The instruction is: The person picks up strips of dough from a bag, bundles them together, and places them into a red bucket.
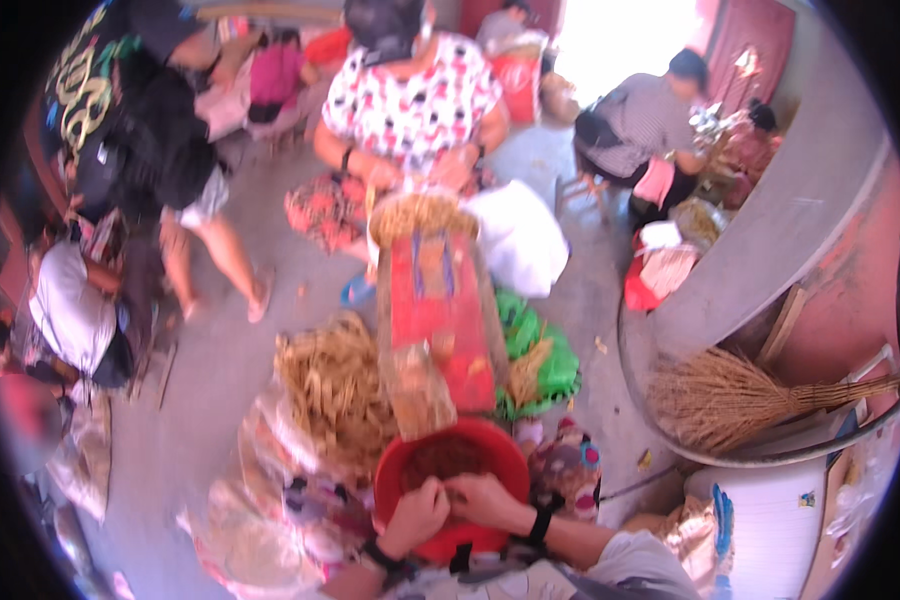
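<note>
My left hand (421,510) and my right hand (484,501) meet over a red plastic bucket (513,469), fingertips close together. Whether something small is pinched between them is too blurred to tell. Dark brown material (442,459) lies inside the bucket. Just beyond the bucket stands a long narrow board with a red top (450,330), and a clear plastic bag with brownish contents (422,382) lies on its near end. Left of the board is a heap of tan dried strips (337,382). A green plastic bag (551,367) with tan fibres is at its right.
A person in a patterned top (412,112) sits across, behind a tub of tan pieces (420,214). A white sack (521,236) is beside them. A straw broom (720,397) lies at right. Other people sit or stand around, including one at left (150,150).
</note>
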`<control>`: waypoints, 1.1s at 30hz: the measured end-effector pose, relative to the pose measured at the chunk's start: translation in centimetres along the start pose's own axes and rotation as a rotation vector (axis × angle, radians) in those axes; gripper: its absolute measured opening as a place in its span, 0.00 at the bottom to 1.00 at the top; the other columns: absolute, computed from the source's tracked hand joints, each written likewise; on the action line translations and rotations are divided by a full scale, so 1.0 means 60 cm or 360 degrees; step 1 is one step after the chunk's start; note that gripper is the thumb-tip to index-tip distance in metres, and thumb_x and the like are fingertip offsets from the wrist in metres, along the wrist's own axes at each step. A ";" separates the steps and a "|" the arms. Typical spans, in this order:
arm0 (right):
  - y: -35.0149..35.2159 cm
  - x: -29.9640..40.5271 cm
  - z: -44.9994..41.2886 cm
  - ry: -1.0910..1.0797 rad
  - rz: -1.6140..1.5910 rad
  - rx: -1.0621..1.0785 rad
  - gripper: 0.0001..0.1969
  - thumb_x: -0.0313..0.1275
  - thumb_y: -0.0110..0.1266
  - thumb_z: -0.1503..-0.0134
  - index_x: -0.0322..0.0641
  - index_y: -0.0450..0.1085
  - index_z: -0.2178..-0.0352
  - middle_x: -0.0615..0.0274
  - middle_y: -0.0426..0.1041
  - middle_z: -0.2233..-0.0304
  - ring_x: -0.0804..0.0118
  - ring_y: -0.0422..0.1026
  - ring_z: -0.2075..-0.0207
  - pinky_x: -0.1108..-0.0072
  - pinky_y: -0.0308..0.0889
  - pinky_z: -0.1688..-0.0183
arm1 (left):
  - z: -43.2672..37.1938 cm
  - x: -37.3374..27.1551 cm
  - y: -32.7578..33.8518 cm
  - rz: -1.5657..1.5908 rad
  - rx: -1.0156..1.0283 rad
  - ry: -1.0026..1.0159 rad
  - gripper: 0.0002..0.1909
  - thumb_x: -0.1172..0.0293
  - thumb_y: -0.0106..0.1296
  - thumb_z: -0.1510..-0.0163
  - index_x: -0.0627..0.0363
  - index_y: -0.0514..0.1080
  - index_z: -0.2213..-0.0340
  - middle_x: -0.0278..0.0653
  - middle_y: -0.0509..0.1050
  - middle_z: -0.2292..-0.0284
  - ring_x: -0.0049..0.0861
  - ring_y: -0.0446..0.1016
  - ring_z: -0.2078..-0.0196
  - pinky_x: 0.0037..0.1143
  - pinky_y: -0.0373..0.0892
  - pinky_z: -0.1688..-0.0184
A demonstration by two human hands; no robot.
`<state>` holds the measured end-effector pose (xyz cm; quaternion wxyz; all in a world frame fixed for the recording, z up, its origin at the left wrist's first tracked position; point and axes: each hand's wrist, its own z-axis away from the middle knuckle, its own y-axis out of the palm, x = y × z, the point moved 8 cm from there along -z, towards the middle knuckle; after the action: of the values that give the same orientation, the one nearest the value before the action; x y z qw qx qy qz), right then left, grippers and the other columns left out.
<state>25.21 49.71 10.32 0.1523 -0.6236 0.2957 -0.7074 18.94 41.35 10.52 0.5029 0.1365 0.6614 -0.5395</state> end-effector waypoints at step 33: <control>-0.041 0.034 0.023 0.0715 -0.1214 0.0551 0.10 0.30 0.45 0.43 0.37 0.68 0.62 0.71 0.69 0.76 0.83 0.66 0.78 0.91 0.59 0.79 | 0.019 0.012 -0.055 0.0949 0.0231 -0.0323 0.09 0.68 0.44 0.43 0.63 0.67 0.71 0.33 0.72 0.76 0.14 0.70 0.72 0.17 0.67 0.68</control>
<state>26.58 50.12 13.53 -0.0844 -0.4847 -0.0511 -0.8691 16.81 38.89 11.93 0.6911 0.3055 0.4985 -0.4250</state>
